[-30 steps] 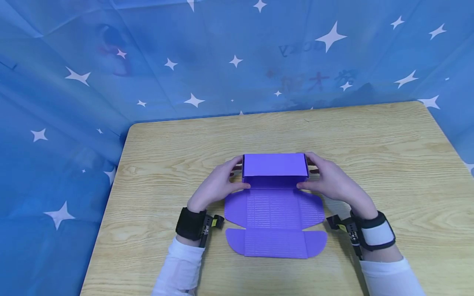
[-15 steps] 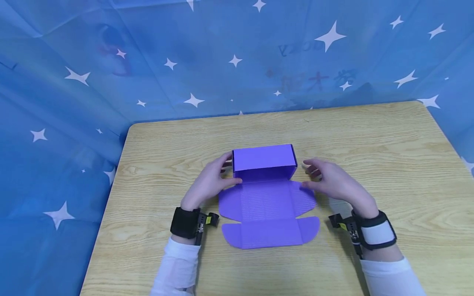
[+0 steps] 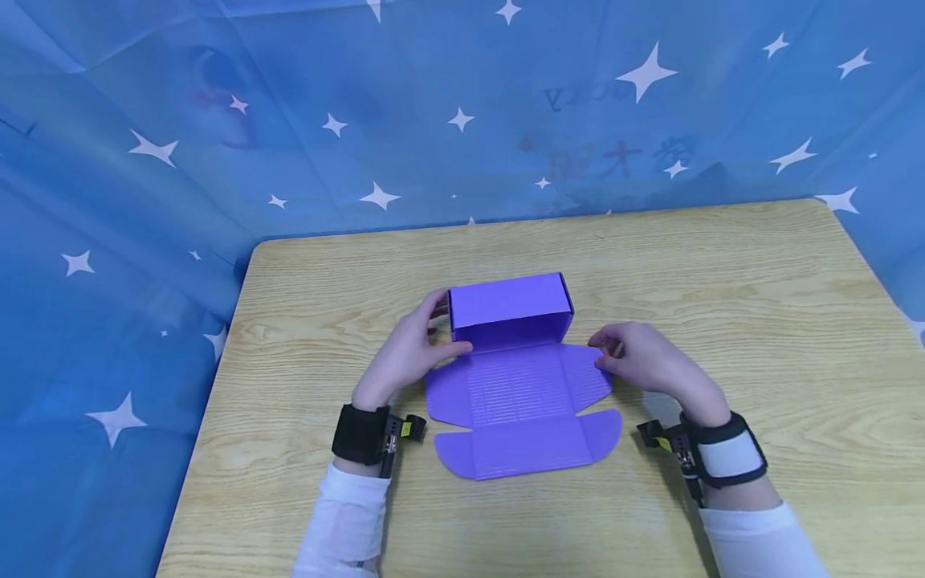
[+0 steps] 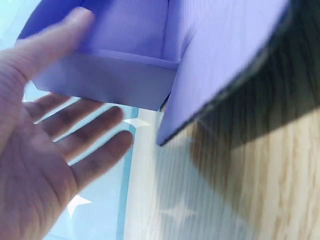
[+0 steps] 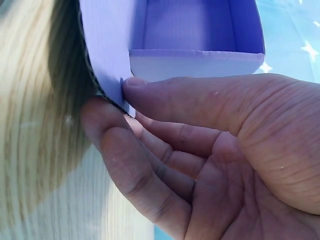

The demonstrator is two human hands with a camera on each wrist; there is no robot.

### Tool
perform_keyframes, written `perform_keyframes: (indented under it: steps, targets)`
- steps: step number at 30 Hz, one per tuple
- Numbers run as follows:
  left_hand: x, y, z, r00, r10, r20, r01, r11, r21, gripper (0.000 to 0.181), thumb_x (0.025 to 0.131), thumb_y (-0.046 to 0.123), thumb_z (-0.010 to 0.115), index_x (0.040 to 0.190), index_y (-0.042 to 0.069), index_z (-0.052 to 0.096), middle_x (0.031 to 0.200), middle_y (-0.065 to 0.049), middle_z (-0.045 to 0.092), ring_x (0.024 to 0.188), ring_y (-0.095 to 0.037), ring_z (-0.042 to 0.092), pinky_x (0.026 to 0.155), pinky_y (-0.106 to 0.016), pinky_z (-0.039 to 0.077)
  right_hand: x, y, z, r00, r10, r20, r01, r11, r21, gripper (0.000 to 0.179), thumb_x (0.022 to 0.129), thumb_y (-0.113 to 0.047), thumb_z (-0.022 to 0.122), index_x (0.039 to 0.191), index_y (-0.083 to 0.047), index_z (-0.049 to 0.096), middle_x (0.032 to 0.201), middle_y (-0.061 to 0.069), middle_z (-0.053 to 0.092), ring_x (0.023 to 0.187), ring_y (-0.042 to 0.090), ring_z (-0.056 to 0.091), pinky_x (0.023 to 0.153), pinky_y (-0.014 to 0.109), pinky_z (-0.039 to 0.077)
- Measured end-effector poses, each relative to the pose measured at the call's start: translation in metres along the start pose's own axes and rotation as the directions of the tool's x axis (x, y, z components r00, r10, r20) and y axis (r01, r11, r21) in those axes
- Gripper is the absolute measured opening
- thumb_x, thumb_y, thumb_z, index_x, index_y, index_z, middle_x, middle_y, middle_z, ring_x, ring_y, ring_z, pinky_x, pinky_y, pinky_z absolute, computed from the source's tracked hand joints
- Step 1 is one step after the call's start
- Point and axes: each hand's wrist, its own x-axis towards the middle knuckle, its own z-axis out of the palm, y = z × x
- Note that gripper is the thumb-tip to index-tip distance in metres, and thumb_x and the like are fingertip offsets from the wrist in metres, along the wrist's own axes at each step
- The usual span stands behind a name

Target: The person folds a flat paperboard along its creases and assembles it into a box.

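A purple cardboard box (image 3: 510,300) stands with its hollow facing the person, and its hinged lid (image 3: 515,389) extends flat toward the table's front. My left hand (image 3: 408,352) holds the box's left end: in the left wrist view the thumb lies over the end wall (image 4: 105,77) and the other fingers spread along its outer side. At the lid's other side, my right hand (image 3: 643,355) pinches the corner of the right side flap (image 5: 107,55) between thumb and curled forefinger. Inside, the visible part of the box holds nothing.
The box sits on a light wood-grain table (image 3: 325,297) with rounded back corners. Behind and left of it hangs a blue cloth (image 3: 419,72) with white stars. Each wrist wears a strap with a small camera.
The box has shifted left and back and turned slightly, with my left hand on it. My right hand has come off the box's right end and taken the lid's side flap.
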Motion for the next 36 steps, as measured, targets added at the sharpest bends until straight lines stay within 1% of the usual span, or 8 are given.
perform_keyframes:
  steps: [4, 8, 14, 20, 24, 27, 32, 36]
  targets:
    - [-0.002, 0.003, -0.003, 0.998, 0.05, -0.037, -0.052, 0.998, -0.04, 0.085, 0.095, 0.036, 0.079, 0.165, 0.024, 0.032, 0.165, -0.009, 0.047, 0.153, -0.033, 0.047, 0.121, -0.052, 0.048, 0.001, -0.003, 0.001, 1.0, 0.003, 0.0, -0.003, 1.0, -0.003, 0.022, 0.094, -0.007, 0.069, 0.111, 0.007, 0.073, 0.089, 0.013, 0.073, 0.077, 0.015, 0.062, 0.065, 0.025, 0.046]
    - [-0.004, 0.005, -0.005, 0.993, 0.093, -0.067, -0.095, 0.995, -0.033, 0.077, 0.097, 0.034, 0.077, 0.162, 0.018, 0.039, 0.162, -0.007, 0.051, 0.152, -0.029, 0.049, 0.122, -0.051, 0.047, 0.002, -0.005, 0.002, 1.0, 0.0, -0.004, 0.0, 1.0, -0.007, 0.02, 0.094, -0.006, 0.069, 0.109, 0.006, 0.073, 0.088, 0.012, 0.073, 0.076, 0.015, 0.061, 0.064, 0.025, 0.046]
    - [-0.014, 0.007, -0.007, 0.994, 0.072, -0.082, -0.072, 0.997, -0.004, 0.078, 0.095, 0.032, 0.08, 0.16, 0.015, 0.042, 0.159, -0.008, 0.054, 0.149, -0.03, 0.052, 0.119, -0.052, 0.049, 0.01, -0.006, 0.002, 1.0, -0.025, -0.012, 0.025, 0.999, -0.032, 0.018, 0.095, -0.006, 0.068, 0.107, 0.006, 0.073, 0.087, 0.014, 0.073, 0.077, 0.019, 0.064, 0.068, 0.029, 0.05]
    - [-0.032, 0.012, -0.007, 0.994, 0.06, -0.094, -0.051, 0.994, 0.097, 0.087, 0.093, 0.037, 0.081, 0.164, 0.016, 0.036, 0.158, -0.007, 0.056, 0.142, -0.032, 0.059, 0.113, -0.051, 0.054, 0.041, -0.014, -0.014, 0.994, -0.103, 0.025, 0.106, 0.979, -0.176, 0.018, 0.092, -0.001, 0.067, 0.107, 0.005, 0.074, 0.091, 0.016, 0.074, 0.084, 0.026, 0.068, 0.078, 0.045, 0.058]
    - [-0.045, 0.021, 0.002, 0.985, 0.072, -0.157, -0.036, 0.974, 0.223, 0.087, 0.092, 0.043, 0.081, 0.163, 0.013, 0.039, 0.154, -0.011, 0.06, 0.137, -0.032, 0.063, 0.108, -0.051, 0.056, 0.067, -0.022, -0.027, 0.986, -0.148, 0.083, 0.163, 0.96, -0.228, 0.016, 0.093, 0.001, 0.065, 0.105, 0.004, 0.075, 0.093, 0.015, 0.073, 0.085, 0.026, 0.066, 0.08, 0.045, 0.056]
    - [-0.056, 0.029, 0.015, 0.972, 0.075, -0.224, -0.011, 0.962, 0.273, 0.084, 0.092, 0.043, 0.081, 0.16, 0.01, 0.044, 0.152, -0.015, 0.06, 0.136, -0.033, 0.064, 0.107, -0.052, 0.057, 0.084, -0.027, -0.034, 0.981, -0.166, 0.103, 0.187, 0.951, -0.246, 0.016, 0.094, 0.002, 0.064, 0.105, 0.004, 0.076, 0.095, 0.017, 0.073, 0.088, 0.028, 0.066, 0.083, 0.046, 0.056]
    - [-0.067, 0.038, 0.029, 0.959, 0.082, -0.272, -0.004, 0.961, 0.277, 0.083, 0.092, 0.041, 0.081, 0.158, 0.007, 0.045, 0.15, -0.017, 0.061, 0.132, -0.033, 0.066, 0.101, -0.052, 0.06, 0.098, -0.027, -0.036, 0.987, -0.136, 0.09, 0.154, 0.957, -0.245, 0.02, 0.096, 0.002, 0.061, 0.111, 0.005, 0.075, 0.109, 0.023, 0.075, 0.102, 0.036, 0.07, 0.093, 0.053, 0.057]
    - [-0.069, 0.038, 0.025, 0.967, 0.053, -0.251, 0.0, 0.979, 0.206, 0.082, 0.093, 0.04, 0.08, 0.159, 0.007, 0.044, 0.155, -0.017, 0.058, 0.138, -0.034, 0.062, 0.108, -0.053, 0.057, 0.097, -0.026, -0.037, 0.99, -0.121, 0.07, 0.133, 0.967, -0.215, 0.026, 0.098, -0.002, 0.062, 0.121, 0.006, 0.072, 0.116, 0.026, 0.074, 0.11, 0.039, 0.07, 0.097, 0.054, 0.057]
